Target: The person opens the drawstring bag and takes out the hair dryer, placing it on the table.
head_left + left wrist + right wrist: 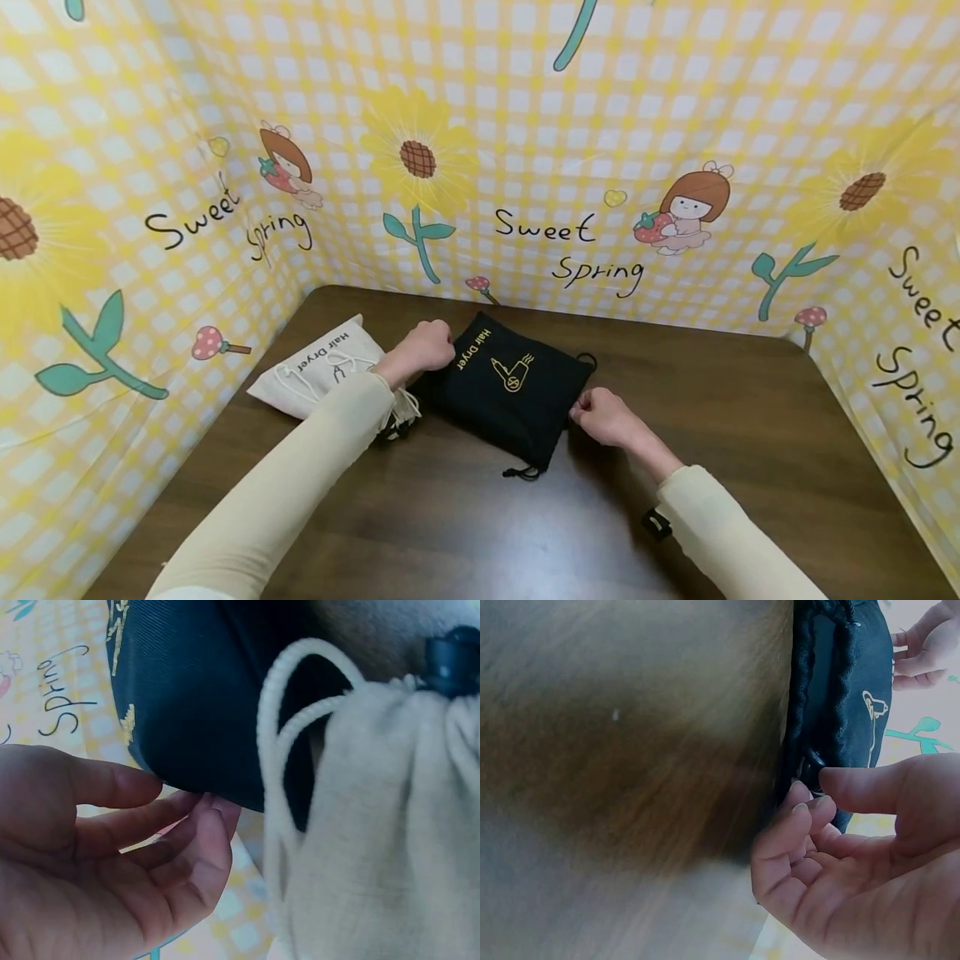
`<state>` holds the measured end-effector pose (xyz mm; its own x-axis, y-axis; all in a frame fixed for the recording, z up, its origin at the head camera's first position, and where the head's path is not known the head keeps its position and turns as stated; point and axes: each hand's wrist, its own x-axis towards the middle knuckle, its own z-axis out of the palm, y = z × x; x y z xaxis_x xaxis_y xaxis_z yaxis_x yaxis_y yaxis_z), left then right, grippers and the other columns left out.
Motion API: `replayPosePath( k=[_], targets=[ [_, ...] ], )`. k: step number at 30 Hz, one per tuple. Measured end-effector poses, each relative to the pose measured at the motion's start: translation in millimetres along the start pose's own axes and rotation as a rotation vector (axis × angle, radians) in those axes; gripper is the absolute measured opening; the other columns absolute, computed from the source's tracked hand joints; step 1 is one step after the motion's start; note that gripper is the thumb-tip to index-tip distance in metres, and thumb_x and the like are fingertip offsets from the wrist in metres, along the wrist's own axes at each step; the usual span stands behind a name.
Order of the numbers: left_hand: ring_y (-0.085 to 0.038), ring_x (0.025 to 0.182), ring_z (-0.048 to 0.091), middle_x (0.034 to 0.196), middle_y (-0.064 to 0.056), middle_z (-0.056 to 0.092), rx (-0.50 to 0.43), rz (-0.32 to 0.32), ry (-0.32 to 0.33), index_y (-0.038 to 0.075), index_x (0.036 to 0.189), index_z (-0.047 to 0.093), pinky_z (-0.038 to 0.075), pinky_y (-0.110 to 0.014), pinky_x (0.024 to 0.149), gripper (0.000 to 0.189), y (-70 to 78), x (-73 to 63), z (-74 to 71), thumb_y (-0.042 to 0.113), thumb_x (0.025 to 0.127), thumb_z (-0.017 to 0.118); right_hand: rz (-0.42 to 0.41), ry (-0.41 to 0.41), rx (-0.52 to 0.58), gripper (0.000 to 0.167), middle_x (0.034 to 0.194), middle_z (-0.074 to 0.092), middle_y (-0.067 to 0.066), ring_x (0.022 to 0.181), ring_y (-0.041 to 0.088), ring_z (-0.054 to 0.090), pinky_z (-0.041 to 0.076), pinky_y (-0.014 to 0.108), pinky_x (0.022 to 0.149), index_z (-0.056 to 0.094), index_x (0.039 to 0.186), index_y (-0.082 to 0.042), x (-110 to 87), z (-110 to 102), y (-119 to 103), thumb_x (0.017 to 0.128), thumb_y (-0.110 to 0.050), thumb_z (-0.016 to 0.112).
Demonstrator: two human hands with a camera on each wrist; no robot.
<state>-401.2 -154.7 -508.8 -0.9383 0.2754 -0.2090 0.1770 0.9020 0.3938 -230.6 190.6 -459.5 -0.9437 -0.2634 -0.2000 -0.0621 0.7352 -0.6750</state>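
A black drawstring bag (502,408) with "Hair Dryer" and a dryer outline in gold lies on the table. At its left edge my left hand (426,346) pinches the fabric. In the left wrist view, the thumb of that hand (97,847) is on the bag's edge, with the fingers curled under it. My right hand (603,415) pinches the gathered mouth at the bag's right side; in the right wrist view the thumb and fingertips of this hand (855,855) meet at the ruffled hem (844,697).
A cream drawstring bag (300,383), also printed "Hair Dryer", lies to the left, partly under my left forearm. Its white cord (270,720) loops near my left hand. The brown table (480,533) is bordered by a yellow checked cloth (525,183) with flowers.
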Motion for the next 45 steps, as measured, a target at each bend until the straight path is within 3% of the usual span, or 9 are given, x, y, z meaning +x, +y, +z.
replayPosePath(
  k=[2, 3, 8, 13, 20, 25, 31, 37, 45],
  targets=[
    [-0.027, 0.062, 0.048, 0.066, -0.005, 0.05, 0.012, -0.005, 0.017, 0.015, 0.064, 0.057, 0.044, -0.041, 0.058, 0.025, -1.8, -0.8, -1.8, 0.012, 0.089, 0.057, -0.009, 0.004, -0.015, 0.03, 0.066, 0.049, -0.001, 0.057, 0.014, 0.047, 0.041, 0.031, 0.059, 0.058, 0.073, -0.008, 0.6, -0.5, -0.4, 0.102, -0.009, 0.062],
    [-0.027, 0.063, 0.051, 0.067, -0.004, 0.052, 0.027, -0.021, 0.013, 0.015, 0.064, 0.058, 0.045, -0.042, 0.058, 0.025, -10.8, 11.0, 3.3, 0.014, 0.088, 0.058, -0.012, 0.005, -0.018, 0.029, 0.067, 0.05, 0.0, 0.059, 0.015, 0.048, 0.041, 0.031, 0.06, 0.059, 0.074, -0.007, 0.6, -0.8, -0.6, 0.102, -0.008, 0.062],
    [-0.025, 0.058, 0.048, 0.063, -0.002, 0.043, 0.103, -0.022, -0.013, 0.015, 0.064, 0.052, 0.046, -0.042, 0.055, 0.027, -19.1, 17.9, 7.0, 0.014, 0.091, 0.056, 0.002, 0.013, -0.026, 0.022, 0.07, 0.052, 0.001, 0.061, 0.016, 0.05, 0.043, 0.032, 0.061, 0.063, 0.079, -0.004, -0.9, -2.7, -0.2, 0.101, -0.007, 0.061],
    [-0.024, 0.053, 0.043, 0.061, -0.001, 0.039, 0.096, -0.016, -0.034, 0.014, 0.065, 0.051, 0.044, -0.041, 0.05, 0.029, -24.0, 18.1, 11.4, 0.011, 0.093, 0.054, 0.006, 0.014, -0.022, 0.026, 0.068, 0.05, 0.001, 0.06, 0.016, 0.049, 0.042, 0.031, 0.061, 0.06, 0.076, -0.006, -1.3, -5.6, 0.9, 0.102, -0.007, 0.06],
    [-0.026, 0.057, 0.05, 0.065, -0.004, 0.048, 0.116, -0.028, -0.024, 0.016, 0.063, 0.052, 0.045, -0.043, 0.051, 0.029, -24.1, 15.9, 12.7, 0.015, 0.092, 0.055, 0.002, 0.021, -0.027, 0.029, 0.07, 0.049, 0.001, 0.062, 0.016, 0.048, 0.041, 0.032, 0.062, 0.057, 0.073, -0.008, -0.2, -6.4, 1.4, 0.102, -0.006, 0.061],
    [-0.027, 0.061, 0.05, 0.067, -0.005, 0.048, 0.097, -0.043, -0.043, 0.017, 0.063, 0.051, 0.046, -0.045, 0.054, 0.029, -16.4, 6.4, 9.5, 0.014, 0.092, 0.055, -0.006, 0.03, -0.028, 0.029, 0.07, 0.049, 0.001, 0.063, 0.017, 0.048, 0.041, 0.032, 0.063, 0.056, 0.072, -0.008, -1.1, -5.9, 0.7, 0.101, -0.005, 0.061],
    [-0.027, 0.059, 0.053, 0.065, -0.004, 0.049, 0.101, -0.053, 0.007, 0.018, 0.062, 0.051, 0.048, -0.044, 0.055, 0.032, -12.3, -1.6, 7.3, 0.017, 0.094, 0.054, -0.021, 0.033, -0.028, 0.029, 0.07, 0.05, 0.0, 0.063, 0.017, 0.048, 0.041, 0.031, 0.063, 0.057, 0.072, -0.007, -1.6, -6.3, -0.2, 0.1, -0.005, 0.061],
    [-0.031, 0.064, 0.047, 0.072, -0.008, 0.044, 0.089, -0.066, -0.022, 0.015, 0.069, 0.048, 0.045, -0.046, 0.057, 0.026, 14.6, -33.7, -10.2, 0.01, 0.093, 0.056, -0.015, 0.024, -0.037, 0.03, 0.068, 0.048, 0.0, 0.062, 0.016, 0.047, 0.04, 0.032, 0.063, 0.056, 0.073, -0.007, -1.0, -5.0, 2.1, 0.102, -0.007, 0.061],
    [-0.029, 0.062, 0.042, 0.072, -0.008, 0.04, 0.069, -0.117, -0.05, 0.012, 0.07, 0.048, 0.04, -0.042, 0.055, 0.023, 36.8, -53.9, -24.0, 0.007, 0.091, 0.055, -0.022, 0.011, -0.05, 0.027, 0.069, 0.05, 0.0, 0.063, 0.016, 0.048, 0.041, 0.032, 0.064, 0.062, 0.076, -0.003, -4.5, -8.0, 4.6, 0.103, -0.008, 0.062]
  ],
)
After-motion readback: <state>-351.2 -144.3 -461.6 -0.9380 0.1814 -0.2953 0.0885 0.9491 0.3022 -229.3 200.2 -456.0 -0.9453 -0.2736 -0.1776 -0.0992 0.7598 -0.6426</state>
